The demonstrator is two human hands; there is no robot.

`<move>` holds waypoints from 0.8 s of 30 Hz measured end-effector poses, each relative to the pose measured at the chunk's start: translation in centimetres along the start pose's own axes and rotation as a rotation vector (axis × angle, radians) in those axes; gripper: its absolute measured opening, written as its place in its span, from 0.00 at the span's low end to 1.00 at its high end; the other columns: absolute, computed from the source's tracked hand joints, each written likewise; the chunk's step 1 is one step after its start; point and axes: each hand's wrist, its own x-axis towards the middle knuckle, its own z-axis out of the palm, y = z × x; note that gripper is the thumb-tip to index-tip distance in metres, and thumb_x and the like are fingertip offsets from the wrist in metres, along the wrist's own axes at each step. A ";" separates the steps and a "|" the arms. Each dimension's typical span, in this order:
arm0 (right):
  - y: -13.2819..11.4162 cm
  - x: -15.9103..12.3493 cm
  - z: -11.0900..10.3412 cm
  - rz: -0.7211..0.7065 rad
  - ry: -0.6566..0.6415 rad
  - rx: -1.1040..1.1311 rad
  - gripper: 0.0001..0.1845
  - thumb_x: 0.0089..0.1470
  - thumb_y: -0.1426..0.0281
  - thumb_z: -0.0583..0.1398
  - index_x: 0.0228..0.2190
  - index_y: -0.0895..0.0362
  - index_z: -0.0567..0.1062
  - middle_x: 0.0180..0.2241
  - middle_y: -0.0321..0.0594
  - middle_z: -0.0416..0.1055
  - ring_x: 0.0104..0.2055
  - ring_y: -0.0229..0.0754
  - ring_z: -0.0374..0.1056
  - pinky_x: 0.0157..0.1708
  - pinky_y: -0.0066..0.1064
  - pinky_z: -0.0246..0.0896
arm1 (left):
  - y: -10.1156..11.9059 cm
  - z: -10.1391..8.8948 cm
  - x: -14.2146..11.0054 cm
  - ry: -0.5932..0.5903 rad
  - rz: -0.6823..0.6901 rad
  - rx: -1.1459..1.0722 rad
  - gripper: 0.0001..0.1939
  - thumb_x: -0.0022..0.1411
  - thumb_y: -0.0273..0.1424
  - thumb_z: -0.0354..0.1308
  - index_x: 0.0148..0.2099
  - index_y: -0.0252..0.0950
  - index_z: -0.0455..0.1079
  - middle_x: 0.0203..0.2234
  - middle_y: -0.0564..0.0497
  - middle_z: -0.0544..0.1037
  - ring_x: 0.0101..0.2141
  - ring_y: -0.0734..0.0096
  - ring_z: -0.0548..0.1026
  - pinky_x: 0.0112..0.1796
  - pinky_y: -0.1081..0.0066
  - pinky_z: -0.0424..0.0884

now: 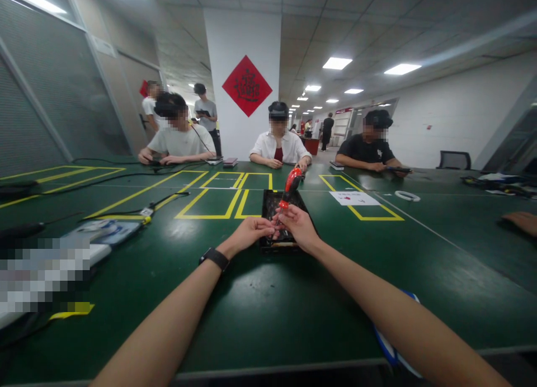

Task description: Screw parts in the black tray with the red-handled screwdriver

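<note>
A red and black screwdriver (290,184) stands nearly upright with its handle on top, leaning slightly right. My right hand (298,223) is closed around it just below the handle. Close beside it, my left hand (250,234) pinches at the lower end of the screwdriver; what its fingertips hold is too small to make out. Beneath both hands lies an open black tray (265,245), its inside partly covered by my fingers. A dark watch band (215,259) is around my left wrist.
On the green table (251,320), yellow tape (201,217) marks rectangles. A printed paper sheet (354,198) and a white ring (407,196) lie to the right. Cables and a pale blue pouch (121,232) are at left. Several people sit opposite; another person's hand (520,222) rests at far right.
</note>
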 end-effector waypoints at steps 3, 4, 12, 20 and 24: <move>0.0 0.0 0.0 -0.005 0.029 -0.005 0.15 0.45 0.64 0.60 0.35 0.57 0.67 0.30 0.37 0.70 0.30 0.36 0.69 0.29 0.29 0.68 | -0.2 0.1 0.1 0.047 0.013 -0.008 0.13 0.47 0.34 0.61 0.32 0.29 0.70 0.28 0.46 0.77 0.31 0.71 0.74 0.38 0.69 0.66; 0.0 0.0 0.0 -0.009 0.035 -0.007 0.14 0.45 0.65 0.60 0.35 0.57 0.67 0.29 0.37 0.70 0.29 0.35 0.69 0.29 0.29 0.68 | -0.2 0.2 0.1 0.065 0.016 -0.008 0.13 0.46 0.34 0.62 0.32 0.29 0.70 0.28 0.47 0.77 0.30 0.71 0.74 0.37 0.70 0.66; 0.0 0.1 0.1 -0.024 0.041 -0.055 0.16 0.43 0.64 0.61 0.34 0.57 0.66 0.27 0.34 0.68 0.27 0.34 0.68 0.25 0.27 0.67 | -0.2 0.6 0.3 0.087 -0.015 -0.007 0.15 0.41 0.35 0.65 0.31 0.30 0.71 0.26 0.49 0.77 0.28 0.72 0.73 0.35 0.70 0.67; -0.1 0.0 0.0 -0.026 -0.013 -0.147 0.20 0.49 0.60 0.56 0.41 0.58 0.69 0.31 0.40 0.71 0.23 0.33 0.67 0.25 0.29 0.67 | 0.2 0.1 0.1 -0.071 0.007 0.013 0.15 0.49 0.36 0.59 0.34 0.28 0.73 0.28 0.46 0.77 0.30 0.72 0.72 0.37 0.71 0.65; 0.0 -0.1 -0.1 -0.035 0.031 -0.120 0.18 0.46 0.61 0.59 0.37 0.59 0.69 0.30 0.39 0.71 0.29 0.36 0.68 0.29 0.30 0.68 | -0.1 0.1 0.2 -0.049 -0.024 -0.041 0.17 0.49 0.37 0.60 0.38 0.28 0.72 0.30 0.44 0.77 0.32 0.69 0.73 0.40 0.67 0.66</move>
